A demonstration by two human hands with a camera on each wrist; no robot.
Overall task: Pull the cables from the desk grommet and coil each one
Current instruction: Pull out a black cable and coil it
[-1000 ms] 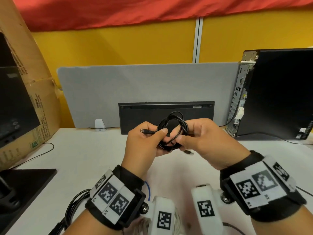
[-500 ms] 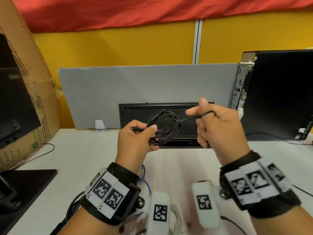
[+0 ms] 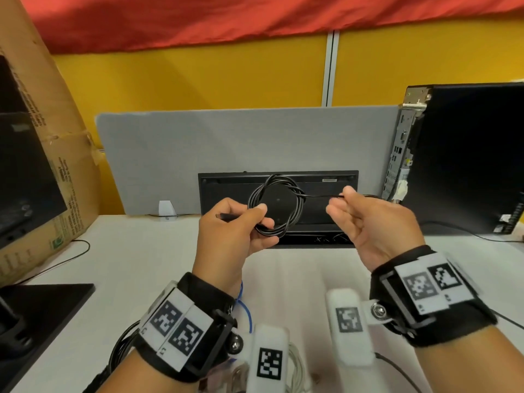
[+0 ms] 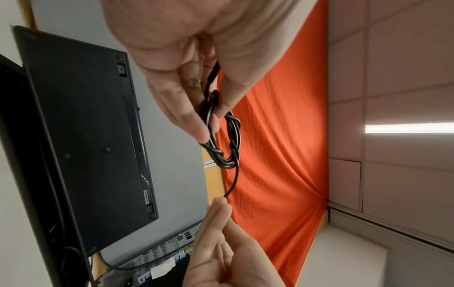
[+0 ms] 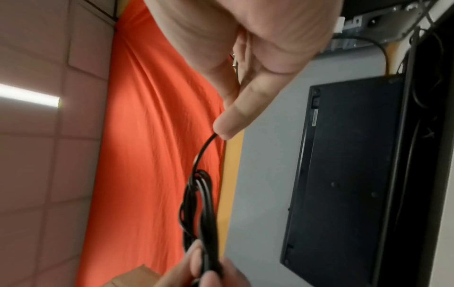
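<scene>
Both bare hands, the left hand (image 3: 226, 236) and right hand (image 3: 377, 222), wear black wrist straps (image 3: 431, 316) bearing white square-patterned marker tags (image 3: 177, 326) and screws.

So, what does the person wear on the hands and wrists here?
Both hands are bare. The left wrist and right wrist each carry a black strap with a black frame, topped by white cards printed with black square codes. A white block bearing one more code is screwed to each.

A keyboard (image 3: 326, 199) is propped against the divider panel (image 3: 198, 154) at the far edge of the table (image 3: 141, 251). A computer tower (image 3: 467, 160) is set to its right, a cardboard box (image 3: 56, 165) far left.
</scene>
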